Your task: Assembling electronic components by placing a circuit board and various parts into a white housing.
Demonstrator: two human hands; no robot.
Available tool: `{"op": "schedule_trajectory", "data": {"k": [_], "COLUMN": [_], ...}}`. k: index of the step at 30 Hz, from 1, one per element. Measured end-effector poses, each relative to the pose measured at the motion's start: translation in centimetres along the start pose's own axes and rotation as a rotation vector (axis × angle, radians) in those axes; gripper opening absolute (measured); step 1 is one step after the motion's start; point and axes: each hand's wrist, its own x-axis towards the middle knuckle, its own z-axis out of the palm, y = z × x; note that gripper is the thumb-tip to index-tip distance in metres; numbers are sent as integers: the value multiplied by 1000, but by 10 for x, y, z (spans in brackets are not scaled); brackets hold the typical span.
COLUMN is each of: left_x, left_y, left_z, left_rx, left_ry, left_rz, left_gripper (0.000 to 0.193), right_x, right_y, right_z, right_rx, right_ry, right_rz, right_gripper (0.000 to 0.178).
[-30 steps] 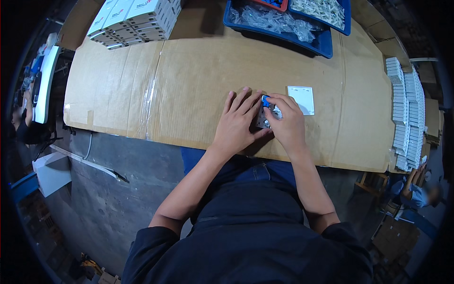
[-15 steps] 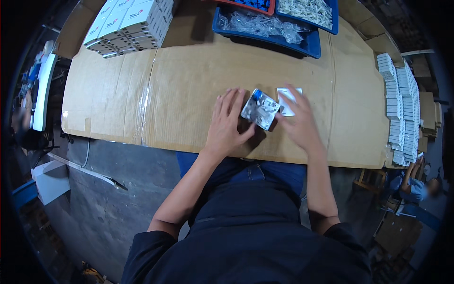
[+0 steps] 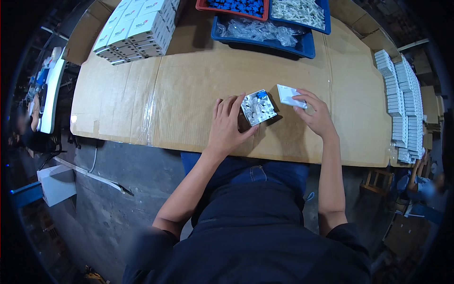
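Observation:
My left hand (image 3: 228, 124) is closed round the left and near edges of a small square box (image 3: 258, 113), thumb at its near corner. The box's top is open, showing shiny grey-white contents I cannot make out and a blue piece (image 3: 261, 94) in the far corner. To the right of the box, my right hand (image 3: 314, 113) pinches a flat white square piece (image 3: 287, 94) between thumb and fingers. That piece is tilted and stands apart from the box. Whether it still touches the table cannot be told.
Stacked white boxes (image 3: 137, 31) stand at the far left. Beyond my hands are a blue tray of clear plastic bags (image 3: 260, 31), a red tray of blue parts (image 3: 234, 5) and a blue tray of pale parts (image 3: 298, 13). More white boxes (image 3: 397, 104) line the right edge.
My right hand has moved right, away from the box, and now holds the white square piece that lay flat on the table. The box has turned a little in my left hand.

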Motion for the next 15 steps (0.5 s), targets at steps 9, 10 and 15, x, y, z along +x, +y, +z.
{"op": "schedule_trajectory", "data": {"k": [9, 10, 15], "left_x": [-12, -14, -15], "left_y": [14, 18, 33], "left_z": [-14, -14, -18], "left_rx": [-864, -1186, -1683], "left_ry": [123, 169, 254], "left_rz": [-167, -245, -610], "left_gripper": [89, 89, 74], "right_x": [2, 3, 6], "right_y": [26, 27, 19], "right_z": [4, 10, 20], "right_rx": [310, 212, -201], "right_ry": [147, 216, 367], "right_rz": [413, 317, 151], "right_gripper": [29, 30, 46]}}
